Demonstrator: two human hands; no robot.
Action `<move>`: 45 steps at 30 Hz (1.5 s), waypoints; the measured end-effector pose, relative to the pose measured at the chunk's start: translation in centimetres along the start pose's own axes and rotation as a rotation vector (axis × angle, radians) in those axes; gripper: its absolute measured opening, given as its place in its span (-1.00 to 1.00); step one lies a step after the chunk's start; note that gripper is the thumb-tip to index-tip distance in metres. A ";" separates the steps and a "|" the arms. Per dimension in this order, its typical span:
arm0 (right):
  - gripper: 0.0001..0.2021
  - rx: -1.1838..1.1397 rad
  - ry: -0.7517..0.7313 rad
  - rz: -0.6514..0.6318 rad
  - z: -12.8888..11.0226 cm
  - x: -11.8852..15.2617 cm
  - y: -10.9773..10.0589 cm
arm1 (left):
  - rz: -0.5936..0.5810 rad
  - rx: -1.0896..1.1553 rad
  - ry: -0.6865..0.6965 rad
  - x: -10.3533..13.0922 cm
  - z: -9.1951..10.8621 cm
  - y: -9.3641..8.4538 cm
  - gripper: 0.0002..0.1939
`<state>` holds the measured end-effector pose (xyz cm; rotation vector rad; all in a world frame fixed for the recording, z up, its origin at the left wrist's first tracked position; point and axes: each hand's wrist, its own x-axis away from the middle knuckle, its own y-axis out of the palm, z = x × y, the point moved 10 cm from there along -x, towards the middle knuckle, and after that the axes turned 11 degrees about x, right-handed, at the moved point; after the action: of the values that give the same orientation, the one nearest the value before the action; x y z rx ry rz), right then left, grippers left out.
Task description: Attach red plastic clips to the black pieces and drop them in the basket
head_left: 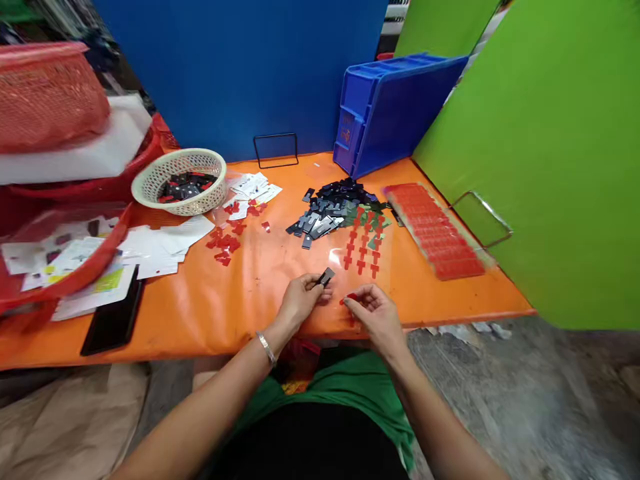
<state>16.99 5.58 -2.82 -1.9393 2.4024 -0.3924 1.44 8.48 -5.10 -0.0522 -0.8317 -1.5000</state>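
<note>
Between the thumb and fingers of my left hand [302, 297] is a small dark flat piece [326, 276], held just above the orange table [280, 267]. My right hand [375, 313], a little to the right, pinches a small red sticker [350, 297]. Just beyond the hands lie rows of red T-shaped stickers [361, 243] on a clear sheet, with green ones [377, 223] at their far side. Behind these is a heap of dark flat pieces [330, 207], some shiny. Loose red scraps [225, 241] lie to the left.
At the left stand a cream basket [220, 190] of dark and red pieces, white papers [155, 247], a black phone [114, 317] and red baskets [50, 100]. A red sticker sheet [433, 230] lies right. A blue crate [405, 110] leans between blue [240, 73] and green panels [550, 160].
</note>
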 end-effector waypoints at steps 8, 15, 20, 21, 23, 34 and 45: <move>-0.73 -0.043 -0.038 0.026 0.1 0.2 2.6 | -0.106 0.093 -0.128 1.9 -3.1 -0.1 -0.77; -0.75 -0.034 -0.054 0.017 0.9 0.3 3.2 | -0.129 0.098 -0.121 1.7 -3.3 -0.2 -0.76; -0.76 -0.035 -0.048 -0.006 1.0 0.4 3.5 | -0.105 0.106 -0.119 1.7 -3.2 -0.3 -0.77; -0.77 -0.035 -0.050 -0.008 1.0 0.5 3.6 | -0.105 0.110 -0.120 1.7 -3.2 -0.3 -0.78; -0.78 -0.033 -0.055 -0.006 1.0 0.6 3.7 | -0.108 0.114 -0.121 1.7 -3.1 -0.2 -0.78; -0.82 0.015 -0.059 0.010 0.6 0.6 3.6 | -0.121 0.100 -0.121 1.8 -3.0 -0.1 -0.76; -0.81 0.026 -0.068 0.034 0.5 0.7 3.4 | -0.116 0.121 -0.118 1.8 -3.1 -0.1 -0.76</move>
<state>13.65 5.48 -3.98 -1.8667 2.3723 -0.3488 2.48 5.38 -6.51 -0.0022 -1.0336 -1.5639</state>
